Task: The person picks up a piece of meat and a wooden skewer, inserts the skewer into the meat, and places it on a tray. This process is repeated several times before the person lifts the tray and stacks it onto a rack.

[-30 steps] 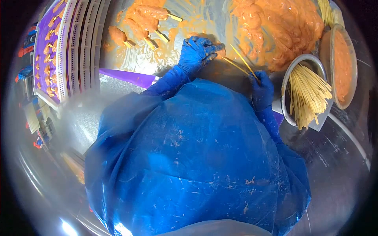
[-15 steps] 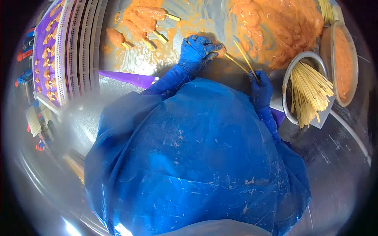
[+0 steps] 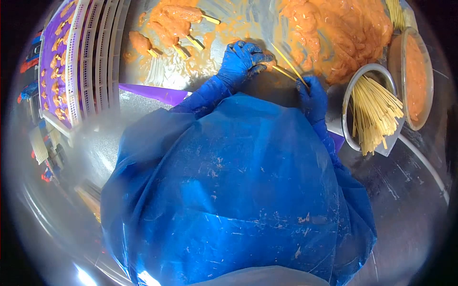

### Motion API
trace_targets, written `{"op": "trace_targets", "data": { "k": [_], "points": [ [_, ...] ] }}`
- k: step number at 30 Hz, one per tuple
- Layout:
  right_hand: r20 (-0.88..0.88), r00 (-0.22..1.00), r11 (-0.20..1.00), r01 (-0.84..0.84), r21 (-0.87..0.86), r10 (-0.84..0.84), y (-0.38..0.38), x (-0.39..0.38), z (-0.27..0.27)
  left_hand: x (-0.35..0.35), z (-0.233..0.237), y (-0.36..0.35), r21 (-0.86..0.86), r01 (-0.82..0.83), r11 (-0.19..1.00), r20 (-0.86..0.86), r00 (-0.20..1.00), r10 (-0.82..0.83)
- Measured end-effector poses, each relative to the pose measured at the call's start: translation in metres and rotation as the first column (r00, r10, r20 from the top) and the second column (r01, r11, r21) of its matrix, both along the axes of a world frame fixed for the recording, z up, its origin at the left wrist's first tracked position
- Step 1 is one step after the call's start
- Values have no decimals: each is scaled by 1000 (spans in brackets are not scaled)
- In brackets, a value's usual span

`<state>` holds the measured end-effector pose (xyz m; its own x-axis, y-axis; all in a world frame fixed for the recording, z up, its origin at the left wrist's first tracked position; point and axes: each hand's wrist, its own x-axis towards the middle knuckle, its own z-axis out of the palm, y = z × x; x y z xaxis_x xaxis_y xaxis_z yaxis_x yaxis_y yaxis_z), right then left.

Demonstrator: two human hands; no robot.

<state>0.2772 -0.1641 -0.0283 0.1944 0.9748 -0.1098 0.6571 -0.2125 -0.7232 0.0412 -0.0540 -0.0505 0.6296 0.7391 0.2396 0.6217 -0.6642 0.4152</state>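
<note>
My left hand (image 3: 242, 63), in a blue glove, is closed around a piece of orange-marinated meat (image 3: 269, 62), much of it hidden under the fingers. A wooden skewer (image 3: 284, 72) sticks out of the meat towards the right, its outer end close to my right hand. My right hand (image 3: 313, 99), also gloved in blue, grips a second skewer (image 3: 289, 61), which points up and left across the metal table. Left of my left hand lie several skewered meat pieces (image 3: 164, 25) with flat pale stick ends.
A large heap of marinated meat (image 3: 341, 33) covers the table's upper right. Beside my right arm, a metal container (image 3: 345, 107) holds many skewers (image 3: 374, 112). Behind it stands a tub of orange marinade (image 3: 416, 78). Stacked white trays (image 3: 74, 62) rise at left.
My right hand has moved up and left towards the meat. Less of the skewer in the meat shows, and the second skewer's tip has shifted left. My left hand has barely moved.
</note>
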Motion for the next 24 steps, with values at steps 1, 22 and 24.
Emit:
{"op": "trace_targets", "data": {
  "k": [1, 22, 24],
  "points": [
    [-12, 1000, 999, 8, -35, -8, 2, -1, 1, -2, -3, 1, 4, -2, 1000, 44, 999, 1],
    [-124, 992, 1000, -18, 17, 20, 22, -14, 6, -8, 2, 4, -97, -48, 994, 218, 974, 68],
    [-86, 995, 997, -35, 74, 41, 24, -16, 2, -9, 0, 6, -113, -38, 993, 226, 972, 63]
  ]
}}
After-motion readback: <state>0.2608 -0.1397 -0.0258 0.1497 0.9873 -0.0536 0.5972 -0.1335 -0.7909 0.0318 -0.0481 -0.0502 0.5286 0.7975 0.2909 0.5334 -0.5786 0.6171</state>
